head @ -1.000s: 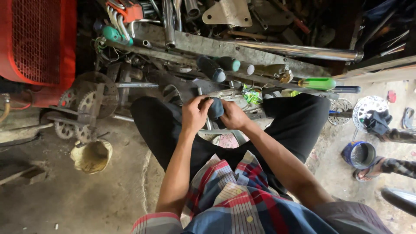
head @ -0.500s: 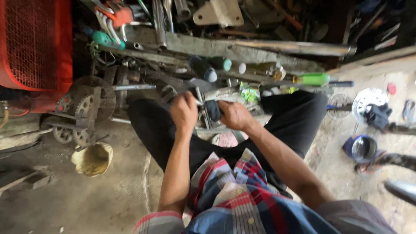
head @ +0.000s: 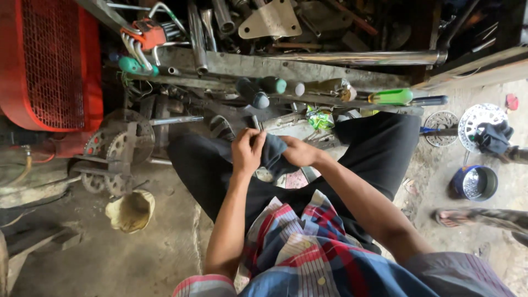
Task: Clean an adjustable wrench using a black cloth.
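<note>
Far off to the left of your hands, a big red mesh-sided machine [head: 47, 60] is filling the corner of the view. Beyond your hands, a long cluttered shelf [head: 308, 69] of metal parts is running across, with a shiny chrome pipe [head: 357, 57] lying along it. You are squatting on the concrete floor [head: 110, 258], and your knees in black trousers [head: 379, 148] are spreading to either side of your hands. To the left of your left hand, a toothed sprocket wheel [head: 124, 146] is lying on the floor, and nearer to you than that a dirty yellow bowl [head: 131, 210] is sitting. Well to the right of your right hand, a blue metal tin [head: 476, 182] is standing near a brake disc [head: 477, 122]. Beyond your right hand, a green-handled screwdriver [head: 391, 97] is lying on the shelf edge.

Your left hand [head: 246, 151] is curling its fingers closed around the upper edge of a dark cloth [head: 274, 154], and your right hand [head: 297, 152] is gripping the same cloth from the other side. The cloth is bunching between the two hands, which are almost touching, just above your lap. You cannot tell whether anything is wrapped inside it.
</note>
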